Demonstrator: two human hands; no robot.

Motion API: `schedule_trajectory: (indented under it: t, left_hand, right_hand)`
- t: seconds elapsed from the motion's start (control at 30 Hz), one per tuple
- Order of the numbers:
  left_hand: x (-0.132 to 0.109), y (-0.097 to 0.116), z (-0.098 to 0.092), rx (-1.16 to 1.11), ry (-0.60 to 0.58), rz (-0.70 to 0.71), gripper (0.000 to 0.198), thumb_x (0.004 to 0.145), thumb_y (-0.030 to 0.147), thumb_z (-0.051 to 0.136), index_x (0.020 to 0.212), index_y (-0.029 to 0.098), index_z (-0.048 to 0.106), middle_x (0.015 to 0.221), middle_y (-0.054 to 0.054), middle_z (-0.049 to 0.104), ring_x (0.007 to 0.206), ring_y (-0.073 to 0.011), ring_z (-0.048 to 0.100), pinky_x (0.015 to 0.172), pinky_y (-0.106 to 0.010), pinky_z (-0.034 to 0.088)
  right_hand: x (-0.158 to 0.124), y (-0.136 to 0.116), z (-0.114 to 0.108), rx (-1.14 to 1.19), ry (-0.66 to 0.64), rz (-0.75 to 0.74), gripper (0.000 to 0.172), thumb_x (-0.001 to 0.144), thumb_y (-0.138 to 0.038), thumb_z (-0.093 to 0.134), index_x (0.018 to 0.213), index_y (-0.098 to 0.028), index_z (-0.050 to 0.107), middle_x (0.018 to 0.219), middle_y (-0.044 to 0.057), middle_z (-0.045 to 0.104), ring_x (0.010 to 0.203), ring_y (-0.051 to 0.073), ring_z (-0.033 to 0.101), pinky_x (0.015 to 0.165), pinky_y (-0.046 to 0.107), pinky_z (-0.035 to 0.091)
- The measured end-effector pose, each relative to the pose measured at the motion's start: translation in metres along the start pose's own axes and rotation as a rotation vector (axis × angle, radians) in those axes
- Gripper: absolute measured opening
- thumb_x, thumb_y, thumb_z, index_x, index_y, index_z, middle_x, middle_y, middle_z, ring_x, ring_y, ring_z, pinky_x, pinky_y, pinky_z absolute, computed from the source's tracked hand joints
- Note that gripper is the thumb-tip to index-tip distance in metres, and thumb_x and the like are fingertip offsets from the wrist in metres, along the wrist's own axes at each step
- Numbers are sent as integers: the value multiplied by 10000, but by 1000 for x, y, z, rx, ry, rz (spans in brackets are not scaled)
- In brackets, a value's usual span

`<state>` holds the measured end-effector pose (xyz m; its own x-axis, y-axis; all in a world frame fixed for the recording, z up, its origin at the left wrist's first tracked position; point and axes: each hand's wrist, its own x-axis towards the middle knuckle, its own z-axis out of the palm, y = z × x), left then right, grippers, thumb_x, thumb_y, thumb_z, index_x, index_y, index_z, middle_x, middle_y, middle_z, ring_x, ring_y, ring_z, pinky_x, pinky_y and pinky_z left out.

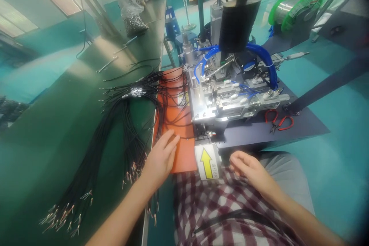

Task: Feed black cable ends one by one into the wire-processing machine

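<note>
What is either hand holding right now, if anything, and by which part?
The left hand is at a black cable near the machine; whether it grips cannot be told. The curled right hand shows nothing held.

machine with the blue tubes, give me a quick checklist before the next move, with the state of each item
1. Right hand clear of the machine: ok, fingers curled, right of the yellow-arrow plate.
2. Left hand gripping the thin cable by its fingertips: cannot tell, over the orange mat.
3. Coloured wire ends lined up at the machine's front: cannot tell, too small.
4. Black cables tidy: not ok, some fan loosely across the mat.
5. Red-handled pliers away from both hands: ok, on the dark base plate.
6. Wire feeding from the green spool: cannot tell.
</note>
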<state>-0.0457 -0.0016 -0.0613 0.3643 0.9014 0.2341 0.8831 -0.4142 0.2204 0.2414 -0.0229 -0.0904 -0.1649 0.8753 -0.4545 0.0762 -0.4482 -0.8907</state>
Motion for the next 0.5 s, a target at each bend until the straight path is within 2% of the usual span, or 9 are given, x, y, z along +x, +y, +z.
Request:
schedule_trajectory:
  t: [0.17, 0.27, 0.37, 0.5]
  left_hand:
    - [0, -3, 1, 0, 7, 12, 370, 962, 174, 362, 1257, 141, 584, 1388, -155, 531, 1331, -257, 458, 1098, -461, 422]
    - [1, -3, 0, -29, 15, 0, 368, 960, 207, 364, 1258, 164, 576, 1360, -127, 567, 1308, -245, 489, 1097, -464, 425]
    - [2, -3, 1, -54, 40, -23, 384, 955, 234, 361, 1273, 129, 548, 1338, -147, 583, 1280, -251, 519, 1096, -478, 422]
    - [3, -4, 6, -89, 64, -52, 378, 948, 241, 338, 1203, 121, 590, 1315, -135, 605, 1282, -228, 517, 1127, -458, 386]
  right_hand:
    - [-11, 17, -10, -55, -21, -5, 405, 813, -574, 554, 657, -205, 495, 599, -37, 510, 546, 124, 450, 590, 279, 375]
    - [-23, 42, -18, -91, -53, 23, 401, 806, -571, 544, 637, -212, 481, 575, -38, 504, 529, 132, 456, 587, 289, 378]
    - [-37, 71, -29, -120, -74, 66, 394, 774, -563, 570, 616, -214, 480, 577, -26, 529, 517, 139, 468, 576, 296, 382]
    - [-52, 96, -43, -173, -93, 140, 368, 755, -544, 586, 626, -215, 482, 604, -20, 559, 538, 143, 497, 590, 290, 409]
